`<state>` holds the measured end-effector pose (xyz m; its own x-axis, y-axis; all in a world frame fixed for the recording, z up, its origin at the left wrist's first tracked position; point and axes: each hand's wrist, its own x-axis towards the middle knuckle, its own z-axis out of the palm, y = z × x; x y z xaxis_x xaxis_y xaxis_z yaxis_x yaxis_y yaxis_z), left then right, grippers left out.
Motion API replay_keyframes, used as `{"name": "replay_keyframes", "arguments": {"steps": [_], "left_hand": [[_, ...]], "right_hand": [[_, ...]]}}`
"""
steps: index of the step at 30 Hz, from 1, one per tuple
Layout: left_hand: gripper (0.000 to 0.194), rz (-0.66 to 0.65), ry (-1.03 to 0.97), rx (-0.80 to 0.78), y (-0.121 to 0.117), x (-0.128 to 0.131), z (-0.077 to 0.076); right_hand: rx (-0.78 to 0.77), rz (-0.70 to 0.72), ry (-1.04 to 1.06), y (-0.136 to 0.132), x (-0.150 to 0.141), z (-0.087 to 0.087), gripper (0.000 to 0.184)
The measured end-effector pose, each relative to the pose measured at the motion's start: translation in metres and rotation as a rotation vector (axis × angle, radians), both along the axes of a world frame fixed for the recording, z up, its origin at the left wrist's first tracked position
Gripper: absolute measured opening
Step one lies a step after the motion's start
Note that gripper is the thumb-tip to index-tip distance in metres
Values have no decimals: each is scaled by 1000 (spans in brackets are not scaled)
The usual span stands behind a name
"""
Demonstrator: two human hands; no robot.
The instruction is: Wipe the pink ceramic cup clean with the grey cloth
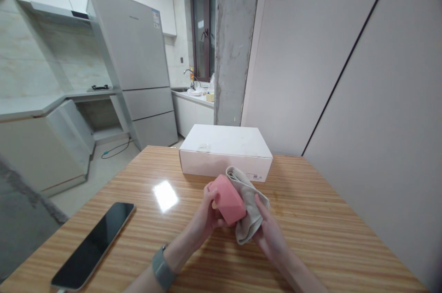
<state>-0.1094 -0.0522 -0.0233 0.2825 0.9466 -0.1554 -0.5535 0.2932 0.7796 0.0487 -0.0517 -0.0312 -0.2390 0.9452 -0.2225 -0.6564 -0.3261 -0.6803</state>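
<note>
My left hand (206,217) grips a small pink rounded case (228,199), fingers wrapped round its left side, above the wooden table (311,219). My right hand (271,233) holds a beige cloth (249,203) pressed against the right side of the pink case; the cloth hangs down below the case. Both hands are close together over the middle of the table. I wear a grey watch (163,269) on my left wrist.
A closed white box (224,148) lies on the table just behind my hands. A black phone (95,244) lies face up near the table's left front corner. Beyond stand a fridge (138,63), a kitchen counter with a sink tap (189,74), and a concrete pillar (235,40).
</note>
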Motion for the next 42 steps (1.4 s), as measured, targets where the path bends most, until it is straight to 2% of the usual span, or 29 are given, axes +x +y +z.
{"name": "replay_keyframes", "arguments": {"steps": [6,12,17,21,23,26,29,33,38,42], "left_hand": [[67,205,166,111,0,7,7],[82,322,313,249,4,4,0],[86,238,349,340,0,2,0],[67,181,306,390,0,3,-1],[65,169,322,430,1,3,-3],[78,197,410,480,1,1,-6],[88,263,584,544,-1,-1,-6],[90,332,799,680,-1,-5,-8],[93,349,889,876,3,-6,-9],[90,297,895,857,2,-6,-7]], "right_hand": [[-2,20,38,-2,-1,7,43],[-16,63,129,-3,-1,8,40],[4,86,173,0,1,8,36],[-7,41,157,1,3,8,34],[-9,42,145,1,3,8,35],[5,54,127,0,4,9,36],[13,45,118,-1,3,9,35],[17,65,150,2,3,8,35],[31,81,171,5,3,8,36],[17,71,168,5,4,8,36]]}}
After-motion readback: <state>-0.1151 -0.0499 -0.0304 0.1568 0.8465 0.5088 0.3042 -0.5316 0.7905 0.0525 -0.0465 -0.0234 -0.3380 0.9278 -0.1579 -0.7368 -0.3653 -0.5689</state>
